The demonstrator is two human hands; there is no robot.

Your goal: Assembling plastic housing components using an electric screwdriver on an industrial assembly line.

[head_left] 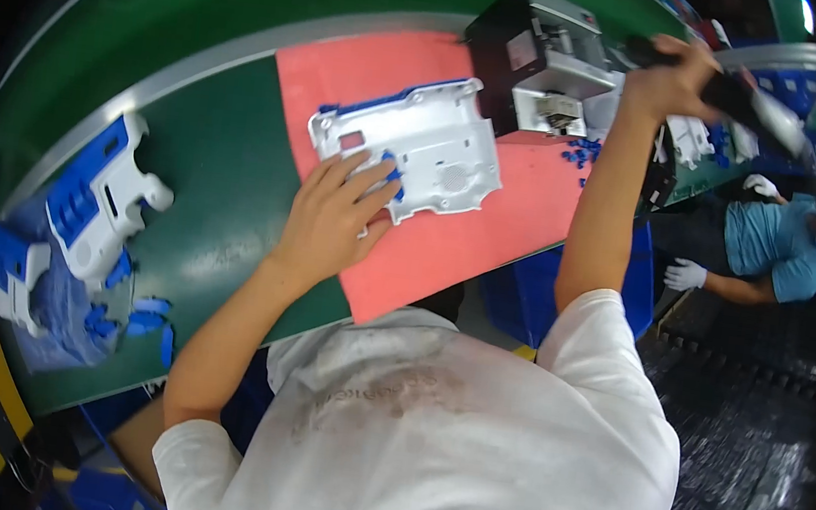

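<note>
A white plastic housing (pixel 439 163) with a blue edge lies hollow side up on a pink mat. My left hand (pixel 337 212) rests on its near left part, fingers spread over the shell, close to a small blue piece (pixel 392 175). Raised at the upper right, my right hand (pixel 680 80) is wrapped round a black, bar-shaped electric screwdriver (pixel 738 99). The tool's light-coloured right end is smeared by motion, and its tip cannot be made out.
Behind the pink mat (pixel 448 260) stands a black and silver screw feeder (pixel 540 64), with small blue parts (pixel 580 154) beside it. More blue-and-white housings (pixel 97 199) and blue pieces (pixel 149 316) lie at the left. A co-worker (pixel 776 247) in white gloves is at the right.
</note>
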